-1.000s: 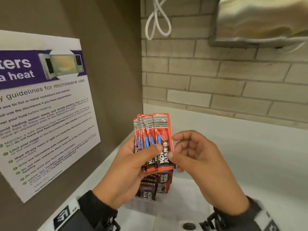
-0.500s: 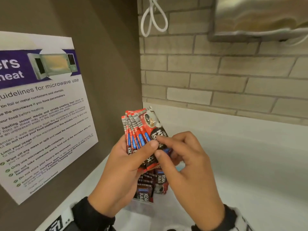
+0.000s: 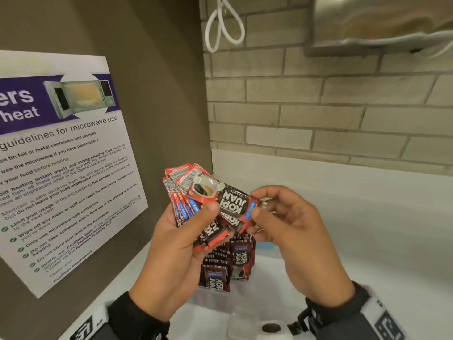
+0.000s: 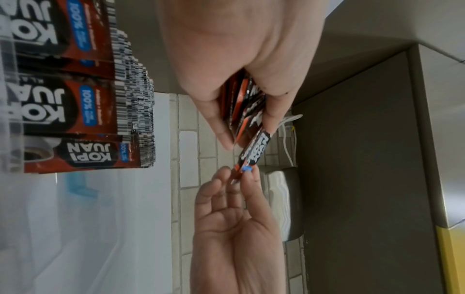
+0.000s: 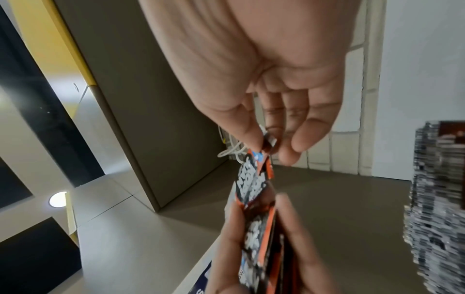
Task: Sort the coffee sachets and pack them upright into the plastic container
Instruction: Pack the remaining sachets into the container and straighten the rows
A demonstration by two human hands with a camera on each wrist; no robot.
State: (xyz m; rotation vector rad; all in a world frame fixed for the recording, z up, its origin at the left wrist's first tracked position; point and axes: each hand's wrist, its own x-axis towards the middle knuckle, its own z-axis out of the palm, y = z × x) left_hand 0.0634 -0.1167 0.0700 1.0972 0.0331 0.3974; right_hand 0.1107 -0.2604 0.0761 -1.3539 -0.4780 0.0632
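Observation:
My left hand [image 3: 193, 224] grips a fanned stack of red and black coffee sachets [image 3: 181, 192], thumb pressed across their fronts. My right hand [image 3: 255, 209] pinches the end of one sachet [image 3: 228, 200] between thumb and forefinger; that sachet lies crosswise over the stack. The same pinch shows in the left wrist view at the sachet [image 4: 254, 151] and in the right wrist view at the sachet [image 5: 254, 175]. Below the hands, more sachets [image 3: 228, 263] stand upright in a clear plastic container [image 3: 210, 295], also seen as packed sachets [image 4: 75, 99].
A white counter [image 3: 367, 241] runs along a brick wall [image 3: 318, 114]. A brown side panel at the left carries a microwave guidelines poster [image 3: 61, 168]. A metal dispenser [image 3: 382, 23] hangs top right, a white cable loop [image 3: 223, 25] beside it.
The front sachet has turned from upright in line with the stack to lying crosswise, and my right hand has moved rightward to pinch its end. The left hand tilted the stack leftward.

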